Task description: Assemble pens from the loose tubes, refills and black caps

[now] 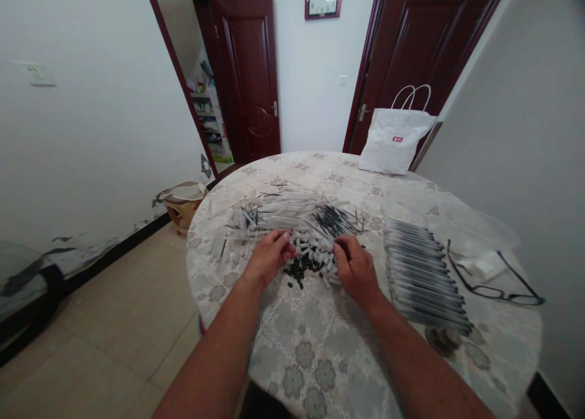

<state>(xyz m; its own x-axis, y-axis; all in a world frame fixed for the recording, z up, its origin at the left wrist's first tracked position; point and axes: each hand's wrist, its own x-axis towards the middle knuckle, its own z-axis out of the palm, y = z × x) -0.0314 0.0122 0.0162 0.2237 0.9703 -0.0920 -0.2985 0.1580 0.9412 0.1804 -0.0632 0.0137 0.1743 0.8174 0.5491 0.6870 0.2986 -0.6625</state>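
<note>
My left hand [269, 254] is closed, thumb and fingers pinched at the left edge of a pile of small parts. What sits in that pinch is too small to make out. Opposite it, my right hand [357, 265] has its fingers wrapped round the end of a thin pale pen tube [317, 229] that points up and left. Between the hands lie small black caps [304, 268] and whitish translucent plugs [315, 246]. Just beyond, dark pen refills [334, 220] form a loose heap, beside many clear pen barrels [286, 204].
Finished-looking pens [423, 273] lie in a neat row on the right of the round table [315, 346]. Past them are eyeglasses [489, 292] and a roll of tape [442, 341]. A white paper bag [395, 142] stands at the back; a stool [183, 206] is left.
</note>
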